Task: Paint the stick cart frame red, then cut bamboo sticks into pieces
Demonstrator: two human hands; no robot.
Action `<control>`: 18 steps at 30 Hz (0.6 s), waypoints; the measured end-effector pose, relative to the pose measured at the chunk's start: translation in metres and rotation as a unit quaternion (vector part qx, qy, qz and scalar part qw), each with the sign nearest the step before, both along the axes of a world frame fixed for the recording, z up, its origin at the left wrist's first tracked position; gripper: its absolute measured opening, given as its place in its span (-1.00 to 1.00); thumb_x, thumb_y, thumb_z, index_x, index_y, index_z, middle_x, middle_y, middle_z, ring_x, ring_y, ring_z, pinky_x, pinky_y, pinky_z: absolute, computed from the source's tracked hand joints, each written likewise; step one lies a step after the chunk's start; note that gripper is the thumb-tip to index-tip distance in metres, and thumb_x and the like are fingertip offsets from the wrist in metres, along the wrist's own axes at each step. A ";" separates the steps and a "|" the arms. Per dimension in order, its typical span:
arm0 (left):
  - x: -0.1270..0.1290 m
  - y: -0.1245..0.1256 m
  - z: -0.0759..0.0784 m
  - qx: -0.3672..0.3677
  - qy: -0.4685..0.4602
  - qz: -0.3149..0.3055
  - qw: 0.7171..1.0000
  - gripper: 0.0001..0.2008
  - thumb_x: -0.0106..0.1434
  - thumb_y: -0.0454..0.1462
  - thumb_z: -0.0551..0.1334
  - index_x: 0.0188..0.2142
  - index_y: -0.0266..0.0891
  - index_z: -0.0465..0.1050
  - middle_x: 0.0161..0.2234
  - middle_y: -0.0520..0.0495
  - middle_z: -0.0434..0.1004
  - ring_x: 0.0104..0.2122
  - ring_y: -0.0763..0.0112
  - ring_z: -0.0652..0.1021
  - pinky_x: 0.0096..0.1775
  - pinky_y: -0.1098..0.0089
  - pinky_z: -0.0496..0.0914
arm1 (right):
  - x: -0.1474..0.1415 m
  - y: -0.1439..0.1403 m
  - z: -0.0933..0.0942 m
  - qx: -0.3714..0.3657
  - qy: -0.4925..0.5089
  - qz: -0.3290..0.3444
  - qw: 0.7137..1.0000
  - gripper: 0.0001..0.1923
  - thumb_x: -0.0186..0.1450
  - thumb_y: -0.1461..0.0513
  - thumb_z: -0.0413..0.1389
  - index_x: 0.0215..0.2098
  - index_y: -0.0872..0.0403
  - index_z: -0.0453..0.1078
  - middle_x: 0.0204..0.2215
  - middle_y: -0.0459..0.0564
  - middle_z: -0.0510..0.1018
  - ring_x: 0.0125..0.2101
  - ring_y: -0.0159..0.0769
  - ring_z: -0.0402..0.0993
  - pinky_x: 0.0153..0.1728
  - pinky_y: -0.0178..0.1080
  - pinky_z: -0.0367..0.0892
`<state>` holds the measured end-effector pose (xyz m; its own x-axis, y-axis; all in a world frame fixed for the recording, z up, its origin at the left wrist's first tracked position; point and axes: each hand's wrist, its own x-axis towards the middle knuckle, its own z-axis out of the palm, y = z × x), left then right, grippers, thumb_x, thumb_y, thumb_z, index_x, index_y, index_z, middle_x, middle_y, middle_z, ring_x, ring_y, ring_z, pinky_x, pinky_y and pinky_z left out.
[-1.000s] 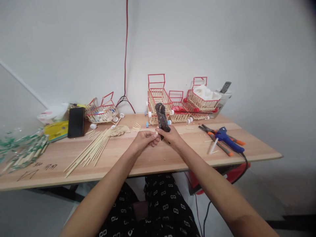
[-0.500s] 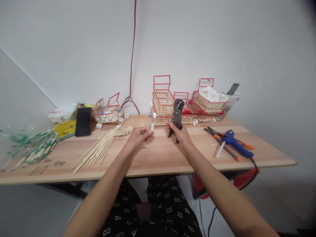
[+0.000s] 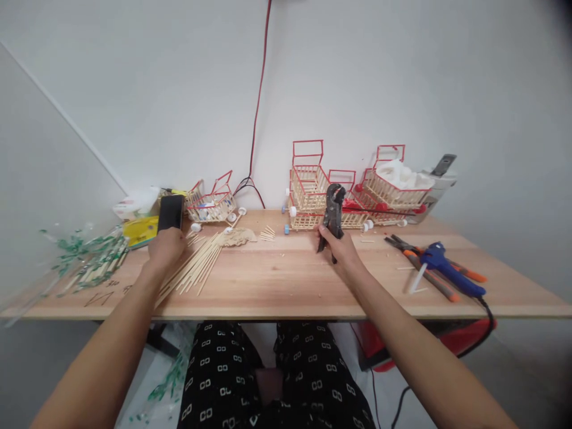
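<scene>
Fingers of the right hand (image 3: 342,250) wrap the cutter (image 3: 333,213) upright mid-worktop, while the left hand (image 3: 166,247) curls over the sticks (image 3: 196,266) near the left edge, and a careless sweep could scatter them.

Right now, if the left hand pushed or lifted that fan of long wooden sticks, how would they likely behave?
The wooden sticks lie loose and splayed, not bundled, so a push from the left hand would probably scatter them. They look thin and round, so likely light and apt to roll on the smooth table. Lifted singly, they may flex or snap.
</scene>
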<state>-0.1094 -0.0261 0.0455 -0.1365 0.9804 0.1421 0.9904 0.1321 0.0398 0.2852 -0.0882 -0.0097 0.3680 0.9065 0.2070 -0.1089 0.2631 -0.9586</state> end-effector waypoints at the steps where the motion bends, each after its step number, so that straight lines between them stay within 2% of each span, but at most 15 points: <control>1: 0.001 0.000 -0.001 -0.001 -0.003 0.006 1.000 -0.74 0.17 -0.32 0.07 -0.33 -0.35 0.54 -0.26 -0.36 0.57 -0.24 0.06 0.54 -0.37 0.35 0.26 | 0.000 0.000 0.000 0.000 0.000 -0.001 1.000 -0.55 -0.06 -0.05 0.31 -0.40 0.13 0.48 -0.53 -0.05 0.48 -0.52 -0.40 0.36 -0.54 -0.34 0.30; 6: 0.000 -0.003 0.001 0.002 -0.015 0.016 1.000 -0.74 0.19 -0.26 0.10 -0.30 -0.33 0.54 -0.25 -0.34 0.56 -0.24 0.03 0.53 -0.35 0.31 0.29 | 0.003 0.000 0.002 0.016 0.009 -0.015 1.000 -0.57 -0.03 -0.03 0.30 -0.37 0.13 0.48 -0.52 -0.07 0.47 -0.54 -0.43 0.35 -0.51 -0.33 0.32; 10: 0.022 -0.014 0.008 0.086 -0.020 -0.028 0.996 -0.71 0.23 -0.18 0.10 -0.24 -0.28 0.54 -0.24 -0.30 0.57 -0.20 -0.01 0.53 -0.30 0.28 0.31 | 0.009 0.000 0.008 0.075 0.009 -0.070 0.995 -0.60 0.03 -0.03 0.27 -0.37 0.13 0.47 -0.52 -0.07 0.47 -0.53 -0.41 0.35 -0.47 -0.31 0.34; 12: 0.049 -0.020 0.008 0.118 -0.055 -0.100 0.986 -0.72 0.25 -0.18 0.11 -0.24 -0.25 0.55 -0.23 -0.26 0.59 -0.20 0.03 0.53 -0.26 0.28 0.32 | 0.015 -0.001 0.011 0.100 -0.008 -0.128 0.987 -0.61 0.06 -0.03 0.24 -0.40 0.13 0.45 -0.52 -0.06 0.48 -0.51 -0.39 0.37 -0.45 -0.29 0.35; 13: 0.066 -0.023 0.006 0.128 -0.087 -0.167 0.974 -0.74 0.24 -0.19 0.12 -0.23 -0.24 0.55 -0.22 -0.22 0.59 -0.19 0.08 0.53 -0.22 0.29 0.33 | 0.018 -0.002 0.013 0.106 -0.021 -0.161 0.981 -0.61 0.08 -0.04 0.23 -0.41 0.13 0.44 -0.52 -0.06 0.48 -0.50 -0.38 0.37 -0.43 -0.29 0.35; 15: 0.107 -0.028 -0.002 0.125 -0.154 -0.306 0.931 -0.77 0.23 -0.24 0.15 -0.21 -0.24 0.54 -0.19 -0.19 0.60 -0.18 0.17 0.53 -0.13 0.30 0.33 | 0.025 -0.004 0.015 0.110 -0.039 -0.220 0.969 -0.62 0.10 -0.04 0.20 -0.45 0.14 0.42 -0.53 -0.05 0.48 -0.49 -0.37 0.38 -0.41 -0.29 0.35; 18: 0.176 -0.036 -0.019 0.088 -0.203 -0.448 0.866 -0.75 0.27 -0.30 0.12 -0.14 -0.24 0.52 -0.14 -0.17 0.58 -0.11 0.22 0.50 -0.02 0.28 0.30 | 0.035 -0.004 0.014 0.118 -0.029 -0.273 0.954 -0.62 0.13 -0.02 0.17 -0.46 0.16 0.40 -0.51 -0.04 0.47 -0.49 -0.38 0.37 -0.41 -0.30 0.33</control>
